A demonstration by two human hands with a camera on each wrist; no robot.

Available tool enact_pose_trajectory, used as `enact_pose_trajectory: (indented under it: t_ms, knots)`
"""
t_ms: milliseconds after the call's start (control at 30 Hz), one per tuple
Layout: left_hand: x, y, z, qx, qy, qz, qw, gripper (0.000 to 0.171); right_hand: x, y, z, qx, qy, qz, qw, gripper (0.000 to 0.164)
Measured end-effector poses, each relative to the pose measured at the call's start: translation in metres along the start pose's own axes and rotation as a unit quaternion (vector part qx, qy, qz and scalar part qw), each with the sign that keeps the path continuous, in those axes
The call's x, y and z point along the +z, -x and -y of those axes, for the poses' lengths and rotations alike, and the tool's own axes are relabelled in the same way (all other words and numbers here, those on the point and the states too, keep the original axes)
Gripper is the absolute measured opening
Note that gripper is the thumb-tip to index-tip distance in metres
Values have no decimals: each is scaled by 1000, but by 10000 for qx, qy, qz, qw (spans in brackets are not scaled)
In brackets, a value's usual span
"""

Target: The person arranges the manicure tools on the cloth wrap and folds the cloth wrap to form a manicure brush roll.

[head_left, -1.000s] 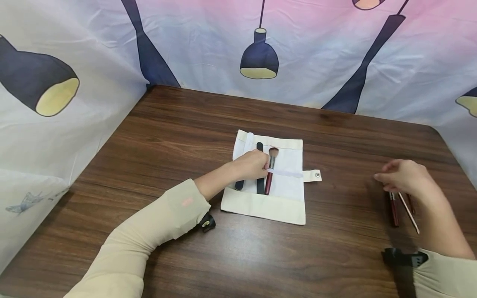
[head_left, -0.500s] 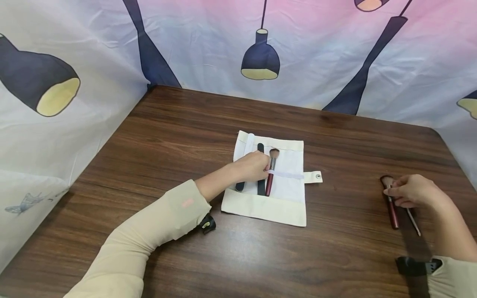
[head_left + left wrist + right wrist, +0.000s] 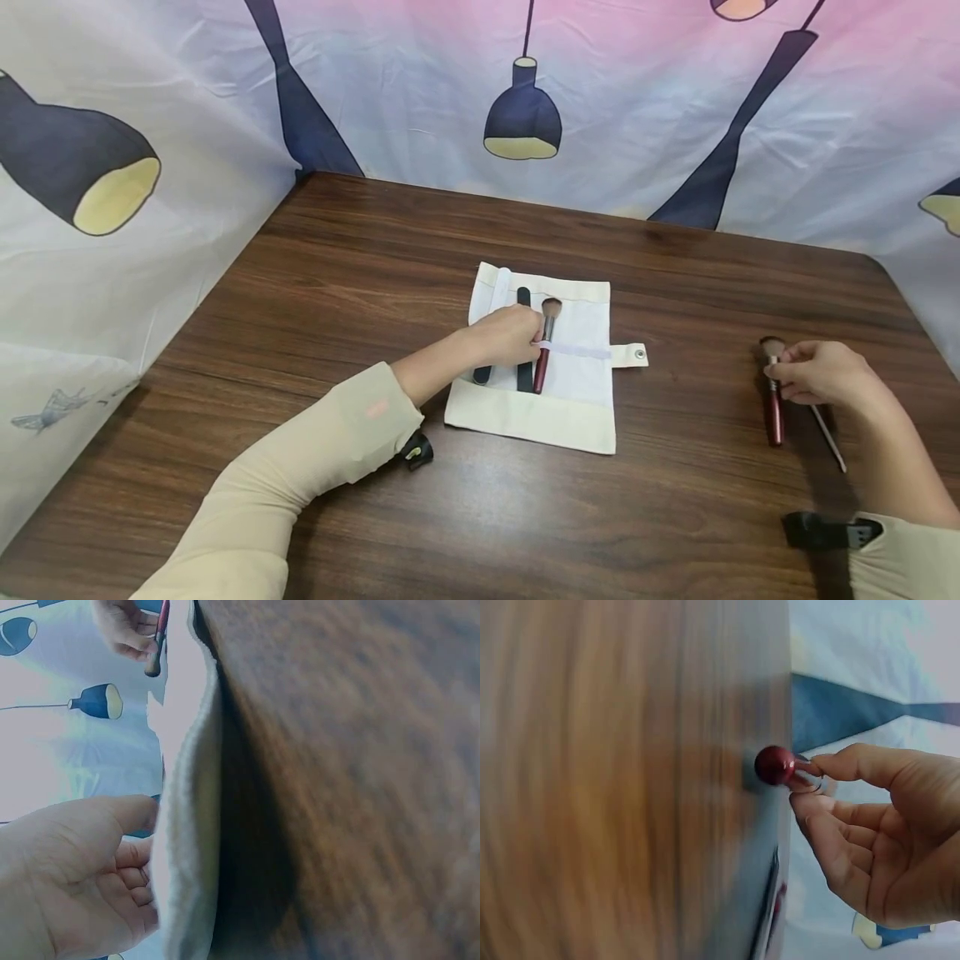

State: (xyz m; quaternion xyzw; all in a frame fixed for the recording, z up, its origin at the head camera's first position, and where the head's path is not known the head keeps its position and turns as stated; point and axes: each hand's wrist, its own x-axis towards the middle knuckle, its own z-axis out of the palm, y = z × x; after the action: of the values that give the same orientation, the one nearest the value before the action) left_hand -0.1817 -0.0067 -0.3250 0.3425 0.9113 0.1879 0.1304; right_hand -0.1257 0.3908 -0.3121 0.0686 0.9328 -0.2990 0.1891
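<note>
My right hand [image 3: 825,373] pinches a makeup brush [image 3: 776,421] with a dark red handle and brown bristles; its red handle end [image 3: 774,765] faces the camera in the right wrist view. On the left, my left hand [image 3: 506,335] rests over an unrolled cream cloth pouch [image 3: 528,419], fingers curled at the white elastic band [image 3: 581,351], pinching it. A second red-handled makeup brush [image 3: 542,371] lies under that band. Beside it is a flat black stick [image 3: 524,377] with rounded ends, partly covered by my left hand. Another black-ended stick [image 3: 482,374] lies further left.
A thin light-coloured stick [image 3: 828,439] lies on the wooden table [image 3: 675,500] under my right hand. The pouch's snap tab [image 3: 629,356] points right. A printed curtain [image 3: 420,100] borders the table at the back and left.
My right hand came down on the makeup brush among the loose tools and has drawn it left, away from the thin stick. The left hand stays at the band.
</note>
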Motion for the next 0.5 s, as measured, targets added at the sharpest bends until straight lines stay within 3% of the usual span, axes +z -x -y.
enact_pose_trajectory:
  t_ms: [200, 333, 500]
  knots:
    - [1, -2, -1, 52, -80, -350, 9993, 31, 13, -3, 25, -377, -524, -732, 9952, 54]
    - [2, -4, -2, 139, -105, -577, 9982, 20, 20, -8, 45, -521, -1036, -1235, 9855, 50]
    - [4, -6, -6, 305, -90, -537, 9981, 8, 29, -13, 70, -690, -1424, -1966, 9676, 45]
